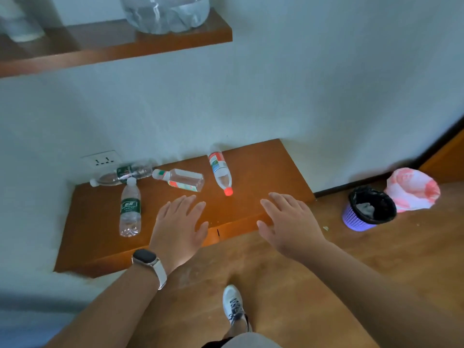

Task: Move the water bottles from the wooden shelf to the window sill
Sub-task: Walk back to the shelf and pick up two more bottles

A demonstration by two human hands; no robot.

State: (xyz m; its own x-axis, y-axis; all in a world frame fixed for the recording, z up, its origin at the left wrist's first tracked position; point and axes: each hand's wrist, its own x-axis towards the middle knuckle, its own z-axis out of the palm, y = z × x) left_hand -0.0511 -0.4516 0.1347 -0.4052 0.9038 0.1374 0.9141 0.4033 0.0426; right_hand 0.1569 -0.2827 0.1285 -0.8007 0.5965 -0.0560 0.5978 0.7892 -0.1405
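Several clear water bottles lie flat on the low wooden shelf [263, 172]. A green-label bottle [130, 209] points away from me at the left, and another green-label bottle [123, 174] rests against the wall. A square bottle with a white cap [182, 180] lies in the middle. To its right is a red-capped bottle [221, 173]. My left hand [179, 228], a watch on its wrist, hovers open over the shelf's front, just below the square bottle. Fingers spread, my right hand [288, 222] is empty near the shelf's right front edge. No window sill is in view.
A higher wooden shelf [113, 50] carries a large clear water jug [165, 13]. A wall socket [101, 160] sits behind the bottles. On the wood floor to the right stand a purple bin [367, 209] and a pink bag [413, 188]. My shoe [233, 307] is below.
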